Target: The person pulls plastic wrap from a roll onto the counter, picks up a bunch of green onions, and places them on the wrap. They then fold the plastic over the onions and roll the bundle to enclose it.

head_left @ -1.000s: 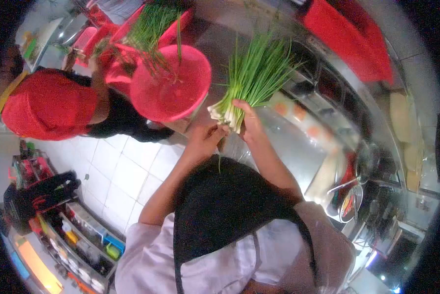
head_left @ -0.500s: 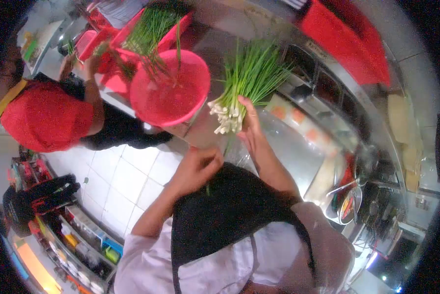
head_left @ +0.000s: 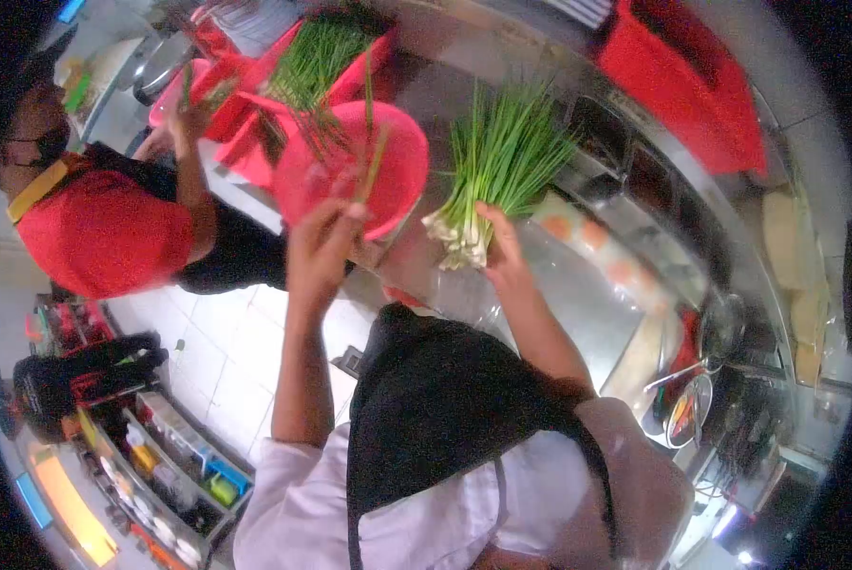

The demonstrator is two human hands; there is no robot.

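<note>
My right hand (head_left: 504,245) is wrapped round a thick bunch of green onions (head_left: 507,157). Their white root ends point toward me and the long green tops fan out away. Over the near edge of the pink basin (head_left: 415,157), my left hand (head_left: 320,252) is raised with its fingers pinched together. A thin yellowish onion leaf (head_left: 377,163) sticks up from its fingertips, slightly blurred. Other green stalks hang over the basin's far side.
A pink crate (head_left: 380,59) full of green onions (head_left: 326,57) stands behind the basin. A co-worker in a red shirt (head_left: 103,228) works at the left. To the right lie a metal counter (head_left: 578,294) and a red bin (head_left: 682,90).
My left hand has moved from near my apron forward to the basin, now with a yellowish leaf in its fingers. The view has shifted slightly; my right hand keeps holding the bunch.
</note>
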